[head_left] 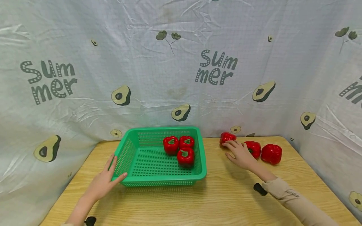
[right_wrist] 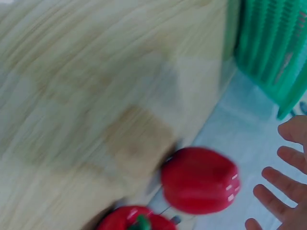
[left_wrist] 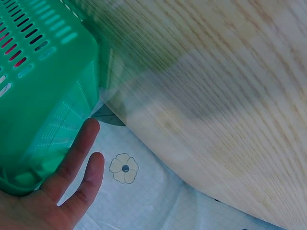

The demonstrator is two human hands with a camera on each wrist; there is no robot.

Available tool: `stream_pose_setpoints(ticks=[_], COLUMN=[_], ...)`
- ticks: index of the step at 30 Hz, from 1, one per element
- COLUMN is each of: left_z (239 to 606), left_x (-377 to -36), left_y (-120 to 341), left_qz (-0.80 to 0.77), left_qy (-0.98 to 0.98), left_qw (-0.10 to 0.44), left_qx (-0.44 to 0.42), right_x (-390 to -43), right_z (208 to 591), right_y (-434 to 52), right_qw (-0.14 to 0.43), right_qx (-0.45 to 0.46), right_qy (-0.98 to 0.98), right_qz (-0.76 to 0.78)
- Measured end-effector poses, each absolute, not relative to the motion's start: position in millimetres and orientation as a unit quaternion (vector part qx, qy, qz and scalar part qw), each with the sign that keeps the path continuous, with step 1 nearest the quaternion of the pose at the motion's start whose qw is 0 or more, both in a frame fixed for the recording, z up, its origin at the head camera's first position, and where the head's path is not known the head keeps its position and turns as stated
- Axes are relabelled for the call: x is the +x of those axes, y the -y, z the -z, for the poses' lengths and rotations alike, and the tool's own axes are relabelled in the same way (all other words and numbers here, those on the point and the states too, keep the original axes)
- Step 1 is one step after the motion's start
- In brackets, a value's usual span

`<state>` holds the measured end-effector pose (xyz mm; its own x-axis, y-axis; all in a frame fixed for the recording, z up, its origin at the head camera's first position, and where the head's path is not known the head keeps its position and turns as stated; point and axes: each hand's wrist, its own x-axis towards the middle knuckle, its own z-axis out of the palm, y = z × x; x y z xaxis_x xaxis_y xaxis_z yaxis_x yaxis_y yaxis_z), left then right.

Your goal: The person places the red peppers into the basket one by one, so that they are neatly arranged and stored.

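Note:
My left hand (head_left: 102, 182) rests at the near left corner of a green plastic basket (head_left: 164, 178), its fingers spread along the rim. Inside the basket, toward its right side, sit three red bell peppers (head_left: 185, 157) with green stems. On the right, my right hand (head_left: 241, 154) reaches over the table with fingers extended, just by a red bell pepper (head_left: 227, 138). In the right wrist view, a gap shows between the fingers (right_wrist: 283, 184) and that pepper (right_wrist: 200, 180). Two more bell peppers (head_left: 271, 154) lie beyond the hand to the right, one partly hidden by it.
The wooden table (head_left: 226, 201) carries everything. Behind it hangs a pale cloth (head_left: 152, 78) printed with avocados and lettering, which also runs along both sides. The basket stands left of the loose peppers, near the table's back edge.

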<state>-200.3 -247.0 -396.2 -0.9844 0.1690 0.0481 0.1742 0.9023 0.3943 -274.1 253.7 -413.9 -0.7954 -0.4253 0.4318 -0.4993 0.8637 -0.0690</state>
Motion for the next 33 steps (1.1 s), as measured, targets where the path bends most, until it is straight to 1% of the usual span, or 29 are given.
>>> stream_pose_setpoints(ticks=[3,8,11,18,27,33], left_z=[397.4,398.7,399.2,399.2,397.7,397.9], left_x=[-199.7,-198.9,-199.0,-200.7,-201.9,-200.8], left_y=[247.9,249.1,248.9,248.1,248.2,247.8], left_qz=[0.200,0.198,0.197,0.190,0.200,0.199], left_qy=[0.976,0.977,0.977,0.977,0.976,0.976], left_qw=[0.012,0.010,0.010,0.025,0.011,0.014], left_qx=[-0.088,-0.084,-0.084,-0.094,-0.091,-0.090], right_x=[-278.2,-283.4,-286.0,-288.0,-287.8,-291.4], right_z=[419.9,429.5,435.6,445.9,448.5,449.8], right_y=[-266.3,-288.7,-301.8,-327.1,-340.8,-345.1], right_qw=[0.222,0.270,0.283,0.249,0.224,0.231], right_qx=[0.235,0.212,0.194,0.178,0.198,0.209], right_qy=[0.944,0.939,0.939,0.951,0.950,0.943], right_qz=[-0.070,-0.030,-0.001,0.045,0.094,0.114])
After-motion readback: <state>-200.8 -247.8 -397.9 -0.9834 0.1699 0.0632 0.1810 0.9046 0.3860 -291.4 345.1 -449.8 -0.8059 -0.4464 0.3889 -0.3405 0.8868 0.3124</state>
